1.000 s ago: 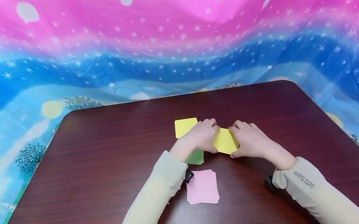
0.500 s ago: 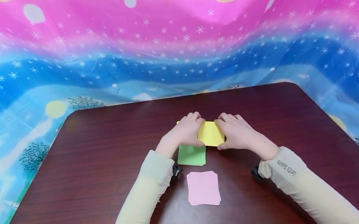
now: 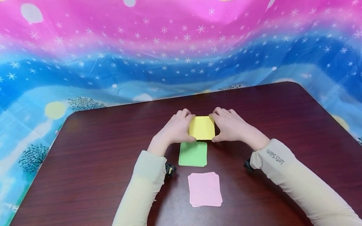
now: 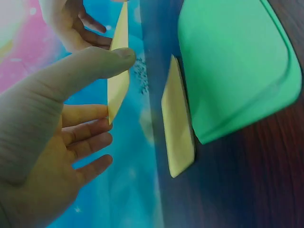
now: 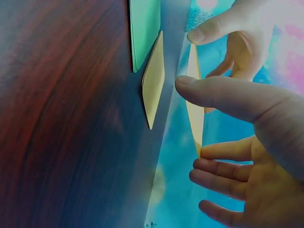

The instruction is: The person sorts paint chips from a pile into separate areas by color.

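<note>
Between both hands, raised above the table, is a yellow square card (image 3: 201, 128) with thumb and fingers of each hand at its sides. My left hand (image 3: 176, 127) holds its left edge; in the left wrist view the thumb lies across the card and the other fingers stretch out behind. My right hand (image 3: 232, 125) holds the right edge, thumb at the near corner. Below the held card, another yellow card (image 4: 178, 123) lies on the table, hidden in the head view. Just nearer sits a stack of green cards (image 3: 193, 155), slightly uneven at its edges.
A stack of pink cards (image 3: 204, 190), a little askew, lies nearer the person on the dark reddish wooden table (image 3: 77, 179). A patterned pink and blue cloth (image 3: 175, 49) hangs behind the table and along its sides.
Both hands have carried the yellow card leftward and slightly away, from right of the green stack to above the other yellow card. The green stack has come into fuller view.
</note>
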Motion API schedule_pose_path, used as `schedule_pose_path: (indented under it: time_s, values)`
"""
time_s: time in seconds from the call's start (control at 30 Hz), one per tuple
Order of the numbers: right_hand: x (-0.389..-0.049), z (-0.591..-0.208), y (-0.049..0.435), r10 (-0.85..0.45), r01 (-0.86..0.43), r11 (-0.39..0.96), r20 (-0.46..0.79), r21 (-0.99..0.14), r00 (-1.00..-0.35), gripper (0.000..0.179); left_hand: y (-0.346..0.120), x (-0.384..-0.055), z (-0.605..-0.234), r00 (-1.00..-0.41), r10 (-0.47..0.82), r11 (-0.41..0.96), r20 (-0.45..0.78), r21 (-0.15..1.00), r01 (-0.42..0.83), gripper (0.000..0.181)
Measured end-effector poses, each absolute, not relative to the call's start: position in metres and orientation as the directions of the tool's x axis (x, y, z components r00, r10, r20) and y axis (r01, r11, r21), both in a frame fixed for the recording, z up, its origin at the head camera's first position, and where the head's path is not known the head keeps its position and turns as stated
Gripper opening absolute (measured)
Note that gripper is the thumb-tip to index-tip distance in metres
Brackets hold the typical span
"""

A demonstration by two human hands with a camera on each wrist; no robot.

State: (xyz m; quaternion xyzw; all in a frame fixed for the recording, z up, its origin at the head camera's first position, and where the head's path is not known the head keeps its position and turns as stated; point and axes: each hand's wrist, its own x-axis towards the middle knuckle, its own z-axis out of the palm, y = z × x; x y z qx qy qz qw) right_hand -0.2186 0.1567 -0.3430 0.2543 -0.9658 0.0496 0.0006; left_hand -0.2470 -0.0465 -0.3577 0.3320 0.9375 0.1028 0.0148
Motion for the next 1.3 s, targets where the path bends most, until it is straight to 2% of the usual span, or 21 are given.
schedule_pose_path:
  time_s: [0.23, 0.57, 1.07, 1.3]
  values:
    - [-0.235, -0.350, 0.144, -0.504, -0.500, 0.856, -0.001, -0.133, -0.864, 0.074, -0.061, -0.256, -0.367, -0.813, 0.582, 0.780, 0.010, 0.277, 0.561, 0.079]
    - [-0.249, -0.360, 0.132, -0.506, -0.493, 0.857, -0.059, -0.152, -0.861, 0.069, -0.073, -0.260, -0.373, -0.831, 0.556, 0.794, -0.012, 0.305, 0.526, 0.083]
    - [-0.254, -0.372, 0.127, -0.520, -0.490, 0.850, -0.158, -0.192, -0.839, 0.057, -0.074, -0.258, -0.383, -0.855, 0.502, 0.843, -0.129, 0.293, 0.451, 0.052]
    - [-0.256, -0.373, 0.126, -0.515, -0.483, 0.853, -0.174, -0.195, -0.839, 0.057, -0.073, -0.257, -0.383, -0.860, 0.493, 0.847, -0.132, 0.298, 0.440, 0.051]
